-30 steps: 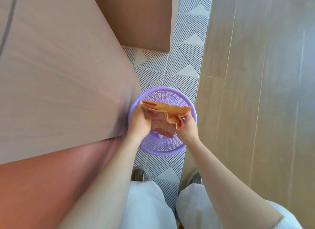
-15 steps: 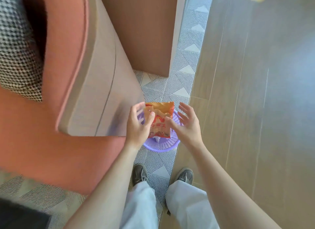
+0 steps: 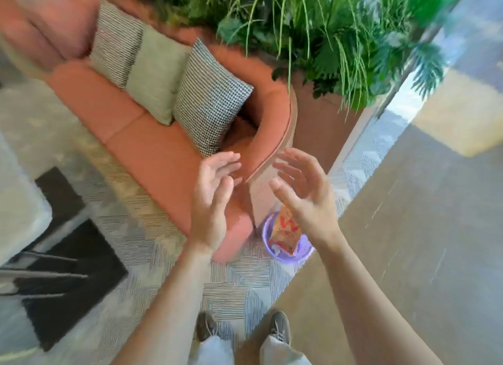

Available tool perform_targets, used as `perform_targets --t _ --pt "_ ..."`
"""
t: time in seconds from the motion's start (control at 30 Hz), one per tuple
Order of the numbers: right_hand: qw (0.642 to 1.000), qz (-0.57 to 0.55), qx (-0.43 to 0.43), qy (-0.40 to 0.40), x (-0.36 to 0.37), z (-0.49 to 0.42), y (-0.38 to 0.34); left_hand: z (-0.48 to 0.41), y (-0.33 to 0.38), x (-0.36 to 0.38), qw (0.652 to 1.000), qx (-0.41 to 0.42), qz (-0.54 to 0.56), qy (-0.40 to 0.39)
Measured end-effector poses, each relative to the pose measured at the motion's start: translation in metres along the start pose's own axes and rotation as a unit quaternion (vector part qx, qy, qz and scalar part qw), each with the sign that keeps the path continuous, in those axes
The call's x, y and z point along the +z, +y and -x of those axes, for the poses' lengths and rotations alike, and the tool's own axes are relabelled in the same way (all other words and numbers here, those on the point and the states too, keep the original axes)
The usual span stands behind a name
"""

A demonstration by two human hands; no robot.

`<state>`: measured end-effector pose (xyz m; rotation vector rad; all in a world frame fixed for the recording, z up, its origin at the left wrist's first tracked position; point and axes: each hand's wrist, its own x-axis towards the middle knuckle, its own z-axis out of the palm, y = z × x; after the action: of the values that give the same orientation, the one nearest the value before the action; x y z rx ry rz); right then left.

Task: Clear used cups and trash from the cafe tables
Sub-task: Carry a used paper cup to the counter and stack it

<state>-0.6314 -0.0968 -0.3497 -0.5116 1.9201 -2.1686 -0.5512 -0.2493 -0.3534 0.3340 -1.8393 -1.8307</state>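
Note:
A crumpled orange and red paper bag (image 3: 285, 232) stands in a small purple mesh bin (image 3: 288, 257) on the floor beside the end of the sofa. Both hands are raised well above the bin, palms facing each other. My left hand (image 3: 215, 182) has straight fingers and holds nothing. My right hand (image 3: 302, 185) is spread, empty, and partly covers the top of the bag from this angle. The picture is blurred by motion.
A salmon sofa (image 3: 152, 144) with three cushions (image 3: 209, 98) runs from upper left to the bin. A planter with green plants (image 3: 313, 24) stands behind it. A dark mat (image 3: 68, 269) lies at lower left; wood floor (image 3: 422, 242) at right.
Both hands let go of the paper bag, which now sits in the purple bin. The hands rose and opened, and the view lifted away from the bin toward the sofa and plants.

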Motion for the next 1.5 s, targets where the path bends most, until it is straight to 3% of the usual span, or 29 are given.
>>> perform_targets --t 0.3,0.63,0.93,1.17,1.5 --pt "0.963 -0.038 -0.120 -0.240 0.213 0.080 -0.097 0.109 0.143 -0.186 0.966 0.134 0.002 0.222" --pt "0.839 -0.155 -0.115 -0.509 0.483 0.333 -0.156 0.391 0.252 -0.435 0.863 0.211 -0.083 0.452" --pt "0.773 -0.198 -0.155 -0.582 0.631 0.492 -0.185 0.543 0.313 -0.576 0.802 0.236 -0.159 0.526" --pt "0.720 -0.192 -0.144 -0.651 0.753 0.541 -0.160 0.586 0.298 -0.685 0.773 0.215 -0.180 0.569" --pt "0.648 -0.276 -0.110 -0.702 0.993 0.622 -0.178 0.627 0.366 -0.879 0.689 0.190 -0.304 0.630"
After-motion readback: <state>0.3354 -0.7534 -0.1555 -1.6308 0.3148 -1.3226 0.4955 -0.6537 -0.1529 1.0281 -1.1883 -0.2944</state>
